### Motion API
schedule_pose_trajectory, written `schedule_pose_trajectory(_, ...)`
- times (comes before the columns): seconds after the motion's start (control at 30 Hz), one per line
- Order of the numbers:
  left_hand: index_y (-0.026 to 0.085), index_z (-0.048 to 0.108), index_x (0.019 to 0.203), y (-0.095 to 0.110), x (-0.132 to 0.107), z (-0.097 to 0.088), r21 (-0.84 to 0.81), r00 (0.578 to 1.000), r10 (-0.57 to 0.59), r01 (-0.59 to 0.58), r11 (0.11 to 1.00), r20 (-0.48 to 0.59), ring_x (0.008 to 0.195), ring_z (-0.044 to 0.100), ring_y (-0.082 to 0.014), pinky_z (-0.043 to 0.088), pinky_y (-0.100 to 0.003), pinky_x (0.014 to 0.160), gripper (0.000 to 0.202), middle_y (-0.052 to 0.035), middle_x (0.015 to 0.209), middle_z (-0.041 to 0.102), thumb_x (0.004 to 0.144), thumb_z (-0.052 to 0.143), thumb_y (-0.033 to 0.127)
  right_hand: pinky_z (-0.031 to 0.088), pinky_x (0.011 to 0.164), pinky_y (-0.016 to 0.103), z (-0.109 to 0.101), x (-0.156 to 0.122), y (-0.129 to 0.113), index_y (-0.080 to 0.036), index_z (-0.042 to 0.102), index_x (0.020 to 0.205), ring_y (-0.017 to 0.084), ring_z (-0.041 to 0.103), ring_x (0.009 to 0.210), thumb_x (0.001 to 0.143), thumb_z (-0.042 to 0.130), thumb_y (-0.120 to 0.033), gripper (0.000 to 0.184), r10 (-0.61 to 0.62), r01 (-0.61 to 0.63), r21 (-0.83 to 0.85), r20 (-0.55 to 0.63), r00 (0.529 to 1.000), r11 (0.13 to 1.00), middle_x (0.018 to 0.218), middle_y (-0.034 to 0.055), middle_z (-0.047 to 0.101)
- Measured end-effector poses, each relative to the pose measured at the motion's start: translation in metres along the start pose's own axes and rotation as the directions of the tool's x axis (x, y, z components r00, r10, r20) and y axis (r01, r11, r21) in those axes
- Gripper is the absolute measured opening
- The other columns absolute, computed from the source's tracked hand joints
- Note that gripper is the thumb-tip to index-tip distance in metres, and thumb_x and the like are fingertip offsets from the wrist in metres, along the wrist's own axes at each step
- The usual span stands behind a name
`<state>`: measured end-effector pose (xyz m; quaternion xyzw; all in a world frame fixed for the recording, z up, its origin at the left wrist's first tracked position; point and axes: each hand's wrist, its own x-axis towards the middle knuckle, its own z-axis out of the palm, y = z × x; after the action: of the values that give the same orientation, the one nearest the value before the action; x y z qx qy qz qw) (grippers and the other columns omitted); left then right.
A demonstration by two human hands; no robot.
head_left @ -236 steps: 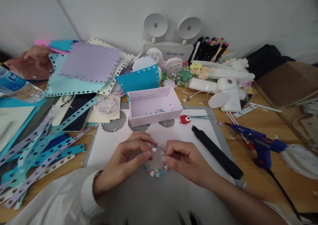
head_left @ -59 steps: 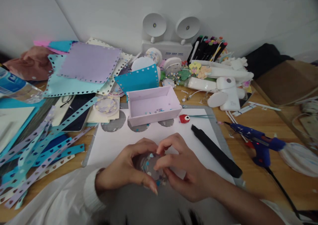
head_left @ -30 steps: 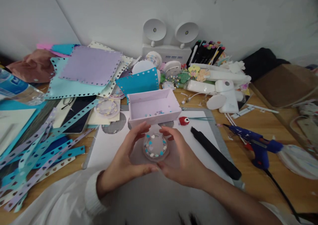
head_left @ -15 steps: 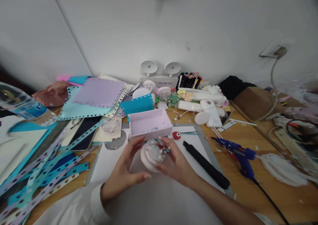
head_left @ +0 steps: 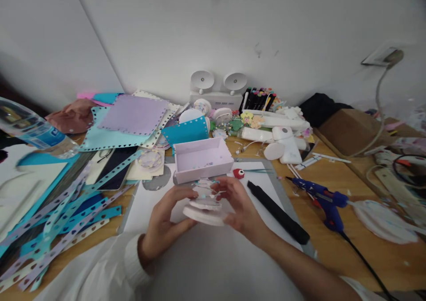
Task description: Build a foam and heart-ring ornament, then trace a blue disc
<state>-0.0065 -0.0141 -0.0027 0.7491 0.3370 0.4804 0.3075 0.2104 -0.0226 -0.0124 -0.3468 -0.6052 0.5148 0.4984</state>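
Between my two hands is a small white tiered craft piece (head_left: 205, 210) with a round base and pale bits on top, tilted so its side faces me. My left hand (head_left: 169, 214) is closed on its left edge, thumb at the base. My right hand (head_left: 241, 210) grips the right side with curled fingers. Just behind it stands an open lilac paper box (head_left: 203, 161) with small confetti-like bits inside. A small red ball-like piece with a white eye (head_left: 238, 173) lies right of the box, beside thin tweezers (head_left: 259, 171).
A black marker-like stick (head_left: 278, 212) lies right of my hands, with a blue glue gun (head_left: 321, 199) beyond. Punched paper strips (head_left: 63, 230) and a water bottle (head_left: 49, 134) are at left. Paper sheets (head_left: 133, 115), markers (head_left: 259, 99) and a twin-lamp light (head_left: 216, 99) line the back.
The white craft piece has tipped from showing its top to showing its side and base. My left fingers have closed in on it. The camera view has shifted slightly.
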Motion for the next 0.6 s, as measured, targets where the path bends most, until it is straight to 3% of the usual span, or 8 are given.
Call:
schedule_pose_trajectory(0.1,0.024,0.061,0.118,0.001,-0.001,0.000,-0.082,0.999,-0.028,0.025,0.996,-0.032,0.100,0.063,-0.0228,0.052,-0.032,0.087,0.039,-0.0088,0.107,0.065,0.081,0.073,0.028,0.046,0.088,0.039,-0.003,-0.001,-0.007,-0.026,0.047,0.120,0.022,0.053,0.101,0.070,0.073,-0.034,0.057,-0.201,0.199,-0.214,0.011,0.980,0.956,0.112,0.0069,0.052)
schedule_pose_trajectory(0.2,0.025,0.059,0.122,0.002,-0.001,0.000,-0.137,0.998,-0.012,0.004,0.991,-0.057,0.101,0.063,-0.0225,0.053,-0.033,0.087,0.042,-0.0089,0.109,0.066,0.082,0.072,0.025,0.046,0.092,0.041,-0.002,-0.002,-0.014,-0.026,0.048,0.121,0.024,0.052,0.105,0.069,0.070,-0.022,0.057,-0.296,0.305,-0.361,0.081,0.952,0.881,0.111,0.0066,0.052)
schedule_pose_trajectory(0.4,0.024,0.057,0.124,0.005,-0.001,-0.002,-0.090,0.994,0.102,-0.105,0.990,-0.033,0.104,0.062,-0.0242,0.053,-0.038,0.088,0.040,-0.0100,0.109,0.067,0.086,0.067,0.020,0.049,0.086,0.042,0.000,-0.006,-0.016,-0.028,0.051,0.119,0.024,0.053,0.100,0.071,0.064,-0.017,0.051,-0.393,0.338,-0.441,-0.037,0.919,0.832,0.108,0.0072,0.052)
schedule_pose_trajectory(0.6,0.023,0.057,0.122,0.006,0.001,-0.001,-0.085,0.994,0.106,-0.106,0.991,-0.003,0.105,0.063,-0.0233,0.053,-0.037,0.088,0.036,-0.0098,0.111,0.066,0.087,0.065,0.016,0.051,0.080,0.039,-0.002,-0.002,-0.024,-0.024,0.054,0.118,0.025,0.059,0.096,0.076,0.062,-0.022,0.042,-0.381,0.380,-0.508,0.108,0.918,0.773,0.103,0.0077,0.060)
